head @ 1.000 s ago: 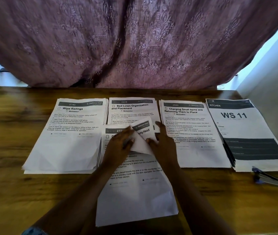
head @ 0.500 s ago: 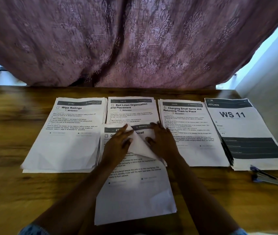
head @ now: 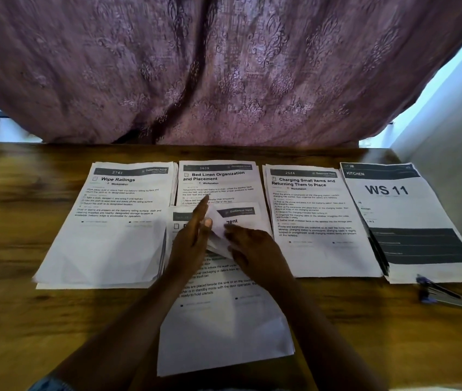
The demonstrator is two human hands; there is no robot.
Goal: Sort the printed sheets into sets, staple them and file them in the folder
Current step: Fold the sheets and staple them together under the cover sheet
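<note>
- Your left hand (head: 191, 244) stands on its edge, fingers (head: 200, 213) straight and together, gripping nothing. Its thumb touches the raised flap of the top sheet (head: 235, 218).
- Your right hand (head: 255, 251) lies knuckles up just right of the left, its fingers bent down onto that same flap. It appears to pinch the paper, though the underside of the grip is hidden.
- The top sheet belongs to the near pile (head: 224, 334), which lies directly under both hands. Its upper right corner is curled up.
- You seem to be peeling off one sheet to sort. Rub the corner so only one page comes away, then read the whole title before placing it.
- Just beyond your fingertips lies the Bed Linen pile (head: 218, 179).
- Left of your left fingers is the Wipe Railings pile (head: 117, 221).
- Right of your right fingers is the Charging Small Items pile (head: 308, 221), then the WS 11 pile (head: 402, 215).
- A blurred object, probably the stapler (head: 444, 294), lies well right of your right fingers.
- No folder or other container is in view. Every pile lies bare on the tabletop (head: 12, 320).
</note>
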